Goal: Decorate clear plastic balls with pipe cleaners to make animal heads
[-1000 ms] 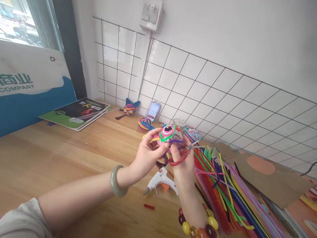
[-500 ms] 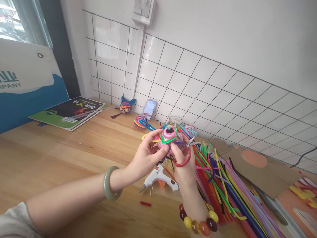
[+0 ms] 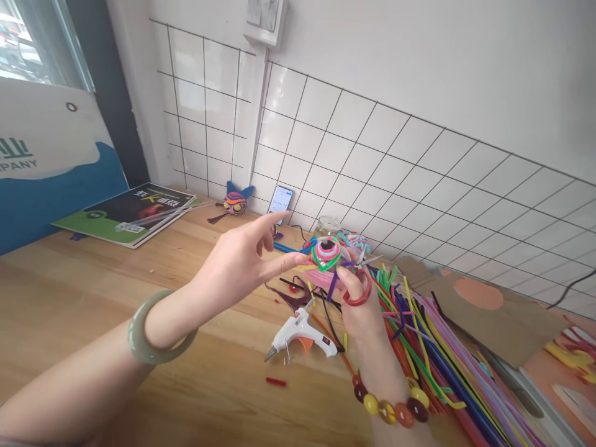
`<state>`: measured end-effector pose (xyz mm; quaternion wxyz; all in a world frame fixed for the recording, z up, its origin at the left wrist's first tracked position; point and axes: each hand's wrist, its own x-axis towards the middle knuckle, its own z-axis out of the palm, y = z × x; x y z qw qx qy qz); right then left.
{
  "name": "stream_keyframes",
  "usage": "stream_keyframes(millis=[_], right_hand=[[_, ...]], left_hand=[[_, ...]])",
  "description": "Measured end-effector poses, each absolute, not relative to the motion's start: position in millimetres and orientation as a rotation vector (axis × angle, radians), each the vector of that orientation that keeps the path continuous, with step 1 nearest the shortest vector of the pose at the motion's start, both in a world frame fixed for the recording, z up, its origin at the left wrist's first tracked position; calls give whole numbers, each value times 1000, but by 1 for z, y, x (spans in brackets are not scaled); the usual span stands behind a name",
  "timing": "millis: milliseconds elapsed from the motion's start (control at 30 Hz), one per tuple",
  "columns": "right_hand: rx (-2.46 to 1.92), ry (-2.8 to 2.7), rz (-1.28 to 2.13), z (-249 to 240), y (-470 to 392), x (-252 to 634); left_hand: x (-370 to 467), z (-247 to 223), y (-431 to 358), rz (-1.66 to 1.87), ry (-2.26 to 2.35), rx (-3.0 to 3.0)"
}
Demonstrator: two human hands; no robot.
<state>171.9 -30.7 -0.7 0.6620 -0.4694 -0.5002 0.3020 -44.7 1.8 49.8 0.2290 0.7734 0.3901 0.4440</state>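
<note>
Right hand (image 3: 361, 307): raised above the wooden surface (image 3: 93, 298), palm turned away, fingers narrow and closed on two things at once. Thumb passes through the red loop handle of small scissors (image 3: 359, 287), whose metal blades point right; fingertips pinch the lower edge of a round pipe-cleaner ornament with pink, green and red rings (image 3: 327, 254), held upright well above the surface. Multicoloured bead bracelet (image 3: 390, 406) on the wrist.

Left hand (image 3: 237, 264): forearm reaching in from near left, fingers spread wide and extended rightward, holding nothing; fingertips just beside the ornament's left edge, contact not discernible. Pale green jade bangle (image 3: 151, 341) on the wrist.

Below the hands: white hot-glue gun (image 3: 298, 330) lying on the surface. Right: sheaf of coloured pipe cleaners (image 3: 442, 366), cut off at the frame edge.

Ornament's back and lower part hidden by fingers; loose strands beneath it hard to separate.
</note>
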Motion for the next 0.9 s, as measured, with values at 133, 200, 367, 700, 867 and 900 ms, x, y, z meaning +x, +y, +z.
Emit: stream_keyframes(millis=[133,200,367,700,867,900], right_hand=[[-1114,-1143,719,-9,-34,170],[-1139,-1175,732,-10,-37,167],[-1165,-1263,815,-8,-43,161],[-1037,-1316,532,-6,-44,168],[-1006,-1283,219,-2,-52,164],[-1021,-1276,222,-1,-53,164]], left_hand=[[-44,45,8,1156,956,2139],[-41,37,12,955,852,2105],[-42,20,22,842,765,2153],[-60,56,17,1188,1069,2035],[-60,54,20,1019,1019,1970],[-59,52,19,1010,972,1959]])
